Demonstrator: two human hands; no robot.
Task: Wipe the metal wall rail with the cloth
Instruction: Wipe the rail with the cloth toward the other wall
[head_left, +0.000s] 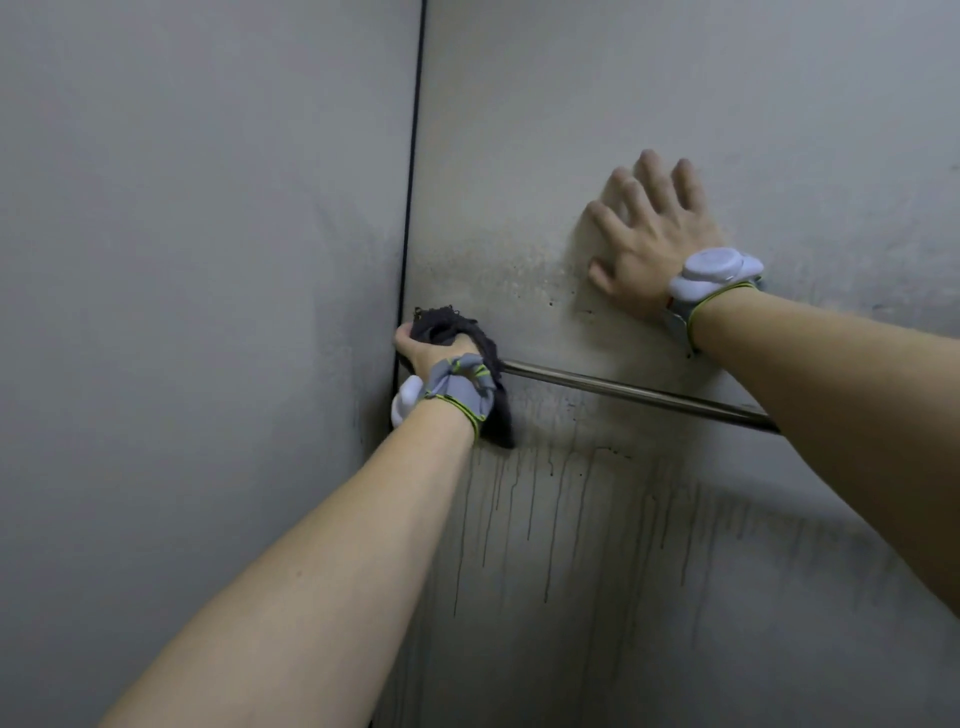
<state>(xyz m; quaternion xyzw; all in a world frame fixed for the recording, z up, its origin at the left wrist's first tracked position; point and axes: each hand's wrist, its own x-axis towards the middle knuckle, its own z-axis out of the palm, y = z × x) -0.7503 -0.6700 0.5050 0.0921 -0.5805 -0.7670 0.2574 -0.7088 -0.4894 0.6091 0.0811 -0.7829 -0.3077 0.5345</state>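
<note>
1. Against the stained grey wall (519, 171), the metal rail (634, 391) runs with its long axis nearly level, slanting down from the dark vertical seam (410, 208) toward the right, where it passes out of sight behind the right forearm.
2. That rail is a thin round bar, dull silver with a pale streak of light along its top, standing just off the wall surface.
3. At the rail's left end, the left hand (426, 351) is curled into a fist around the cloth (447, 327), its fingers folded tight over the bunched fabric, which wraps the bar right beside the seam.
4. The cloth is dark grey, frayed at the upper edge, and a tail of it hangs below the rail behind the left wrist.
5. Above the rail and to its right, the right hand (649, 244) lies flat on the wall, palm down, fingers (652, 176) spread apart and pointing upward, the thumb stretched out to the left; it holds nothing.
6. Each wrist carries a grey strap with yellow-green edging and a white rounded device (717, 270); the one on the left wrist sits on the side nearer the seam.
7. Below the rail, thin dark drip marks (519, 514) streak down the wall, and speckled grime spreads above the bar between the two hands.
</note>
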